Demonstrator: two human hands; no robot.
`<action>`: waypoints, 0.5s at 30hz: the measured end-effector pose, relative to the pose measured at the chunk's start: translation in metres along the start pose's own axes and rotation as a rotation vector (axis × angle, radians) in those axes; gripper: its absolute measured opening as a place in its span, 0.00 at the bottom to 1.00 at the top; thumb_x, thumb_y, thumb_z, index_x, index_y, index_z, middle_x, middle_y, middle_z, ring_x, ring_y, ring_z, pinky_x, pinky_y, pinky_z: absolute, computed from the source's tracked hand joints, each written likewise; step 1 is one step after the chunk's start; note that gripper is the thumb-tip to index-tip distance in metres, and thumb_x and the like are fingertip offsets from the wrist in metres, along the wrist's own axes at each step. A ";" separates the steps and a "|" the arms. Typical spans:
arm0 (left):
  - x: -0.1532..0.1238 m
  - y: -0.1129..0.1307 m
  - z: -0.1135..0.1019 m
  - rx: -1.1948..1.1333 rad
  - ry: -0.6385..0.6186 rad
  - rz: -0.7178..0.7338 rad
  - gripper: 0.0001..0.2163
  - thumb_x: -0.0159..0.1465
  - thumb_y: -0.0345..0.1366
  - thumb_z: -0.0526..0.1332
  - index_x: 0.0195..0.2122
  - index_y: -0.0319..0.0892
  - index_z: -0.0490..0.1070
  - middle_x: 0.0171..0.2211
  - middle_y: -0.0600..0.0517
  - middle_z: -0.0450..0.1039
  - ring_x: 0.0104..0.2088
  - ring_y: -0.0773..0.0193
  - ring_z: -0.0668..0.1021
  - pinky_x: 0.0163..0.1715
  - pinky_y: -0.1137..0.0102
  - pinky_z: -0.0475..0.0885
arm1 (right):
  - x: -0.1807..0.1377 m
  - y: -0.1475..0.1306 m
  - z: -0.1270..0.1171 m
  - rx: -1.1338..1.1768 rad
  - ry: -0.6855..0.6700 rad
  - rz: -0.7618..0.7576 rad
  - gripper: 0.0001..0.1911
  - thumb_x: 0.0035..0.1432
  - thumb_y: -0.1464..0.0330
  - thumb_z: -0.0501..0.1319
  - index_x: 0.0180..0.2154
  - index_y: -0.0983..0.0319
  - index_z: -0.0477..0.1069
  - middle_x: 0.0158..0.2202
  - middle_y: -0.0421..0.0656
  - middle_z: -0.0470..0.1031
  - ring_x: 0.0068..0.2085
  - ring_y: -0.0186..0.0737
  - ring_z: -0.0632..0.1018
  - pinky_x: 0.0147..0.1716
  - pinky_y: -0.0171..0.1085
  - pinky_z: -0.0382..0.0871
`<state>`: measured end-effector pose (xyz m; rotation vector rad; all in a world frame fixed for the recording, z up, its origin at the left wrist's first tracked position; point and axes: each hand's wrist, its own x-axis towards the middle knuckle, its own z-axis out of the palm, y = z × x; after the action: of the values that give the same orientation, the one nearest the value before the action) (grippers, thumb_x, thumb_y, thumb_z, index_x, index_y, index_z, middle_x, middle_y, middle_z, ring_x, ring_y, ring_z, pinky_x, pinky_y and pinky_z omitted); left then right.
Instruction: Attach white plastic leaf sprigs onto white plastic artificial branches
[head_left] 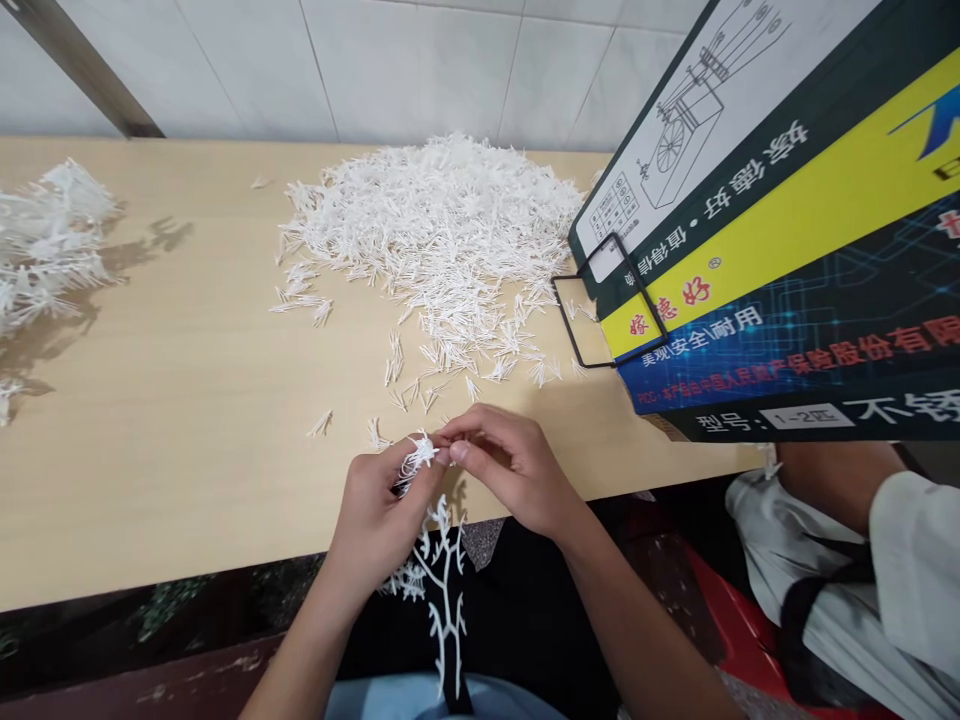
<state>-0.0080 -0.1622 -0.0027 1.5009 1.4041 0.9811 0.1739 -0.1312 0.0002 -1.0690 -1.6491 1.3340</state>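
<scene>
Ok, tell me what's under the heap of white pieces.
Pale tabletop shows between the loose pieces at the front of the heap; whatever lies beneath its thick middle is covered.

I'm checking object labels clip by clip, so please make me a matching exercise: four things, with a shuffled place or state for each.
Column one:
1. pile of white pieces
2. printed box
3. branched white stem
4. left hand

Column two:
A. in front of dark clothing
B. closed around a white bunch
C. heaped before the tiled wall
D. upper right of the picture

Pairs: 1-C, 2-D, 3-A, 4-B
</scene>
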 end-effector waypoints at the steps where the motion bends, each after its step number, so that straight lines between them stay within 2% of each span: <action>1: 0.000 0.000 0.000 -0.003 -0.002 0.004 0.11 0.71 0.40 0.61 0.37 0.40 0.81 0.24 0.56 0.74 0.25 0.69 0.73 0.26 0.76 0.67 | 0.000 0.000 -0.001 0.008 -0.014 0.043 0.07 0.69 0.64 0.63 0.41 0.60 0.79 0.34 0.41 0.78 0.35 0.37 0.76 0.33 0.35 0.67; 3: -0.001 -0.001 -0.001 -0.001 -0.011 0.022 0.11 0.72 0.40 0.61 0.37 0.40 0.80 0.24 0.56 0.73 0.24 0.70 0.72 0.26 0.76 0.66 | 0.000 0.001 -0.003 0.019 -0.024 0.098 0.12 0.69 0.62 0.64 0.35 0.61 0.77 0.26 0.37 0.71 0.28 0.34 0.70 0.29 0.35 0.61; 6: -0.004 0.000 -0.001 0.040 -0.056 0.068 0.12 0.72 0.39 0.60 0.34 0.40 0.78 0.21 0.58 0.67 0.21 0.72 0.67 0.23 0.76 0.62 | -0.001 0.003 -0.003 0.037 0.017 0.085 0.19 0.70 0.60 0.61 0.27 0.62 0.71 0.23 0.35 0.64 0.27 0.32 0.65 0.28 0.35 0.56; 10: -0.004 0.003 0.004 0.084 -0.068 0.132 0.11 0.73 0.36 0.59 0.34 0.40 0.76 0.20 0.60 0.63 0.20 0.74 0.65 0.22 0.76 0.59 | -0.005 0.005 0.002 0.067 0.129 0.088 0.22 0.72 0.60 0.59 0.25 0.62 0.64 0.23 0.35 0.60 0.27 0.32 0.62 0.28 0.35 0.55; 15: 0.001 0.006 0.008 0.101 -0.078 0.146 0.10 0.73 0.36 0.59 0.36 0.40 0.77 0.19 0.61 0.62 0.18 0.74 0.63 0.21 0.76 0.57 | -0.007 0.010 0.007 0.138 0.287 0.094 0.21 0.70 0.59 0.62 0.25 0.61 0.65 0.23 0.36 0.59 0.26 0.32 0.62 0.27 0.35 0.55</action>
<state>0.0016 -0.1620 0.0002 1.7176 1.3204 0.9408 0.1718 -0.1387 -0.0109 -1.2050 -1.2919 1.2672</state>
